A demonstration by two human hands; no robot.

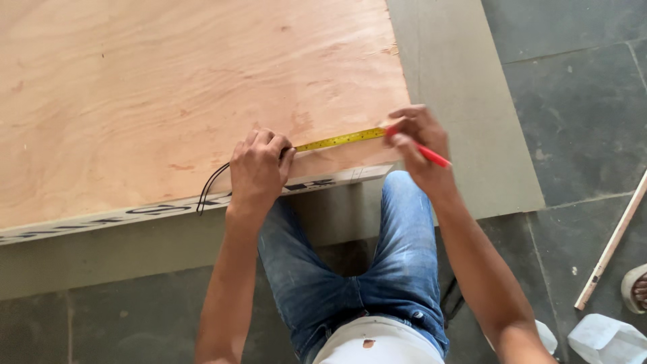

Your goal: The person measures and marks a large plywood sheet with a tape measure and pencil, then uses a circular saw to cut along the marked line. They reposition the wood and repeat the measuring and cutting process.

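A large plywood sheet [168, 87] lies flat on a grey board [458, 101] on the floor. My left hand [259, 168] is closed over a tape measure case near the sheet's front edge, a black strap hanging from it. The yellow tape [340, 140] runs right along the wood to my right hand [418, 138]. That hand pinches the tape's end at the sheet's right edge and also holds a red pencil [431, 156], its tip hidden by the fingers. My knees in blue jeans rest below the sheet.
Dark stone floor tiles [579, 114] surround the boards. A thin wooden strip [610, 246] lies at the right. Another person's sandalled foot [637, 288] shows at the right edge, with crumpled white paper [606, 337] nearby.
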